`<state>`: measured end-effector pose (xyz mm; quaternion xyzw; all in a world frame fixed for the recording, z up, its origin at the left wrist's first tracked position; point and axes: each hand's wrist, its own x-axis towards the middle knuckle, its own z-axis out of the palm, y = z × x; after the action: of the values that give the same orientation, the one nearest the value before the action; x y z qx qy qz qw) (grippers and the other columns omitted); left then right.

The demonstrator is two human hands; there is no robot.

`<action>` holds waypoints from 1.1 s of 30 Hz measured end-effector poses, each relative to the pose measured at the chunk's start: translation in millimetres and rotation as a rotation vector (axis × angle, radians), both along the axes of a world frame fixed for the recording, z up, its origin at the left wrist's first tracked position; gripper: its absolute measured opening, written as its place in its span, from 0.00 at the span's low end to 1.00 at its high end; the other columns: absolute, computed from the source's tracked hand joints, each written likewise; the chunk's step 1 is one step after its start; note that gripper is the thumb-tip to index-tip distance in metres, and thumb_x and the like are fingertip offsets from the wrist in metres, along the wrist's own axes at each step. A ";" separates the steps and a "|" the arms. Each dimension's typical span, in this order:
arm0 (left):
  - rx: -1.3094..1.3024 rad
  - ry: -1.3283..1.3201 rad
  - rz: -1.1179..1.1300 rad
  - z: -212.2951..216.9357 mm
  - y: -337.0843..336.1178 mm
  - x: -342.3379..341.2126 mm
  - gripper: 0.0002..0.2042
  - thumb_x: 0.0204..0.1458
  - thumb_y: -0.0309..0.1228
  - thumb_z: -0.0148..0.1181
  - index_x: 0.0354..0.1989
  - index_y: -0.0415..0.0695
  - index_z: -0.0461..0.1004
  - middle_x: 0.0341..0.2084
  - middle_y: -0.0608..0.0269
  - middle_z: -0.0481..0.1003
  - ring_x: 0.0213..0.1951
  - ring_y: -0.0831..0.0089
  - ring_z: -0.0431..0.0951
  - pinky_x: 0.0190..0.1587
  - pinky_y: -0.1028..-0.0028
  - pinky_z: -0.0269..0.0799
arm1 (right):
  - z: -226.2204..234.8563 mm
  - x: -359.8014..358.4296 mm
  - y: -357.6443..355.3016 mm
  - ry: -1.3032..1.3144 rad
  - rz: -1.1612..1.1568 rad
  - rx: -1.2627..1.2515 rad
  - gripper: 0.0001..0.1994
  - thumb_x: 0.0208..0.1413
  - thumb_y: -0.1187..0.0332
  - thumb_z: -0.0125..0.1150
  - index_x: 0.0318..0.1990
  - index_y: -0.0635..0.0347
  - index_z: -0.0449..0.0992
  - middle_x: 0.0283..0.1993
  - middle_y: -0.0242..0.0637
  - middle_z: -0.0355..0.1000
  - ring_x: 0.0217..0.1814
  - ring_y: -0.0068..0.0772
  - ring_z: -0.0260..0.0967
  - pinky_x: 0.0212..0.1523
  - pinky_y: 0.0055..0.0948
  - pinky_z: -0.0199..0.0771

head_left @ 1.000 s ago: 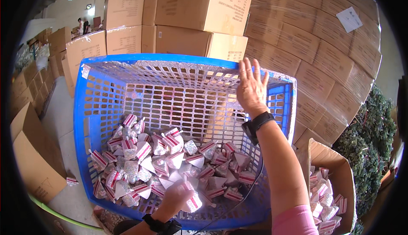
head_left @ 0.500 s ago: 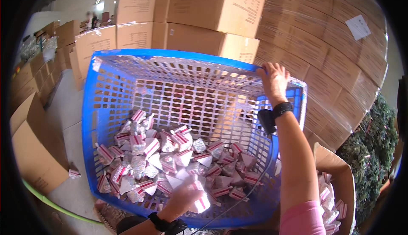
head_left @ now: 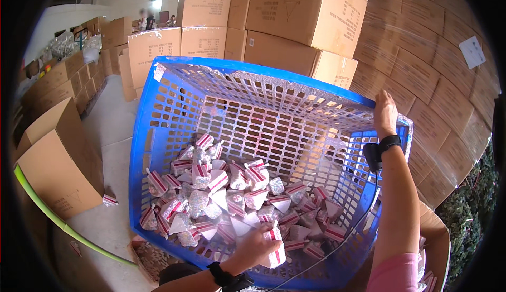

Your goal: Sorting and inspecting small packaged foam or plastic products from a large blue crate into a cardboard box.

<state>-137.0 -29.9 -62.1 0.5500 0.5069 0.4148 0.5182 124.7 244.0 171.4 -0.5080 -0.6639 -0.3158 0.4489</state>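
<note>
Left hand (head_left: 256,247) low in frame, closed around one small wedge-shaped packet (head_left: 275,251) with red and white stripes, at the near edge of the pile. Black band on that wrist. Pile of similar striped and glittery wedge packets (head_left: 232,197) fills the lower part of the blue plastic basket (head_left: 158,133), which is tipped up toward the camera, mesh bottom showing. Right hand (head_left: 385,113) up at the far right rim of the basket, fingers laid over the edge, gripping it; black wrist device below it. Open cardboard box (head_left: 58,160) left of the basket, one stray packet (head_left: 110,200) on the floor beside it. Green hose (head_left: 63,223) along the floor. Stacked cardboard cartons (head_left: 305,12) behind.
</note>
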 end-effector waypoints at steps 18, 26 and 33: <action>0.019 -0.018 -0.047 11.3 -5.9 20.0 0.23 0.47 0.39 0.56 0.46 0.34 0.65 0.24 0.56 0.74 0.28 0.73 0.74 0.32 0.73 0.68 | -6.7 45.1 -2.7 -0.051 0.022 -0.100 0.13 0.54 0.59 0.45 0.29 0.58 0.69 0.31 0.39 0.67 0.40 0.41 0.63 0.46 0.38 0.55; -0.001 0.027 -0.045 21.6 -6.8 18.3 0.19 0.47 0.37 0.57 0.41 0.35 0.67 0.23 0.57 0.74 0.27 0.75 0.74 0.30 0.75 0.67 | -13.1 59.3 39.7 0.021 0.023 -0.071 0.07 0.51 0.67 0.46 0.28 0.58 0.69 0.29 0.44 0.66 0.32 0.44 0.65 0.32 0.36 0.66; 0.046 0.080 -0.093 17.5 0.6 19.6 0.18 0.48 0.38 0.56 0.38 0.33 0.66 0.20 0.56 0.72 0.24 0.71 0.73 0.27 0.72 0.66 | 11.9 84.3 26.2 0.961 0.641 0.003 0.10 0.55 0.65 0.46 0.32 0.62 0.70 0.22 0.36 0.71 0.25 0.30 0.69 0.31 0.27 0.67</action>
<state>-117.5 -29.3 -44.7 0.6007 0.4915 0.3795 0.5035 209.0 270.2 183.3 -0.3671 -0.5059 0.1011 0.7740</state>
